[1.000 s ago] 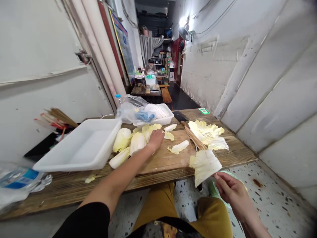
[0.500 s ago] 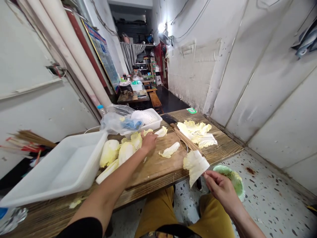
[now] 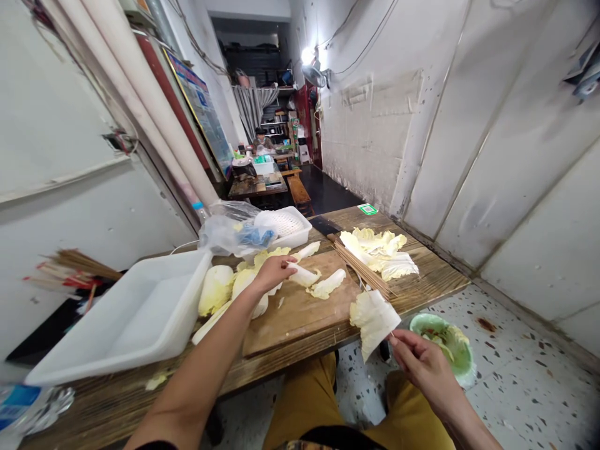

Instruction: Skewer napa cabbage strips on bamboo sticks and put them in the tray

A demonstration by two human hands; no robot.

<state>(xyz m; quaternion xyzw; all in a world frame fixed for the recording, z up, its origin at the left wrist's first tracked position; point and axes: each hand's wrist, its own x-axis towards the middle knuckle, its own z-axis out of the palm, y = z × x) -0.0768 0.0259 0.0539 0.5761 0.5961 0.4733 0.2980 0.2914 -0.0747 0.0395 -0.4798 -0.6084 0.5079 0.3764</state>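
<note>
My left hand [image 3: 275,272] is closed on the end of a pale napa cabbage leaf [image 3: 304,275] above the cutting board [image 3: 300,322]. Two more leaf pieces lie by it, one of them a curled strip [image 3: 328,285]. Just left of that hand sit cabbage chunks [image 3: 216,290]. My right hand [image 3: 419,359] pinches a thin skewer, mostly hidden, that carries a broad cabbage leaf [image 3: 375,319] past the table's front edge. A bundle of bamboo skewers [image 3: 360,265] lies along the board's right side, beside a pile of leaves [image 3: 375,247].
A large white tub [image 3: 126,319] takes up the table's left side. Behind the board are a white basket [image 3: 295,234] and a plastic bag [image 3: 234,234]. On the floor at right stands a green bin [image 3: 462,362] with cabbage scraps. A person [image 3: 261,140] sits far back.
My left hand has drawn a cabbage leaf from among the cabbage pieces over the board. My right hand keeps its hold on the skewered leaf. The view has shifted slightly.
</note>
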